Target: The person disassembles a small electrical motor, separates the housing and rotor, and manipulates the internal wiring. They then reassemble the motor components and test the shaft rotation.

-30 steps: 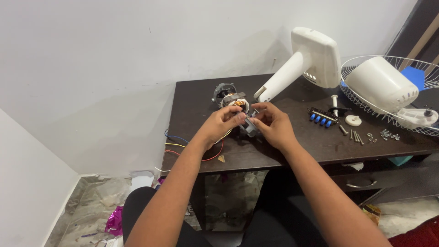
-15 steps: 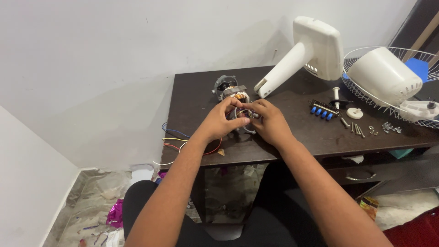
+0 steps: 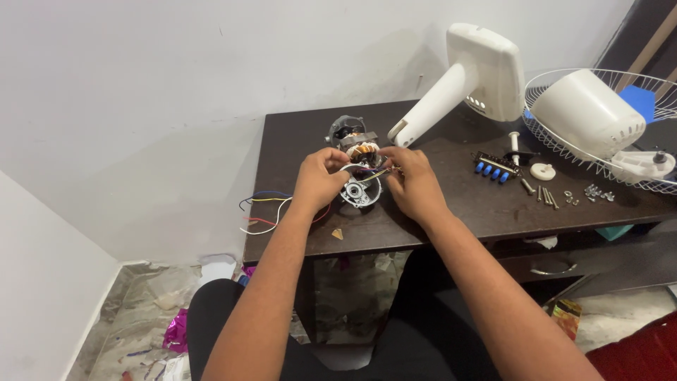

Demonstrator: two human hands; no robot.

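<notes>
A small fan motor [image 3: 358,164] with copper windings and a round metal end cap lies on the dark table [image 3: 451,212]. My left hand [image 3: 319,178] grips its left side. My right hand [image 3: 412,182] pinches the coloured wires at its right side. Loose wires [image 3: 264,210] in several colours trail off the table's left edge. The motor's front is partly hidden by my fingers.
A white fan housing and neck [image 3: 469,79] lies behind the motor. At right stand a wire fan guard [image 3: 543,134], a white motor cover [image 3: 587,113], a blue push-button switch block [image 3: 493,166] and scattered screws [image 3: 546,194]. Litter lies on the floor at lower left.
Both hands stayed on the motor, shifting slightly while handling the wires. The camera view moved a little.
</notes>
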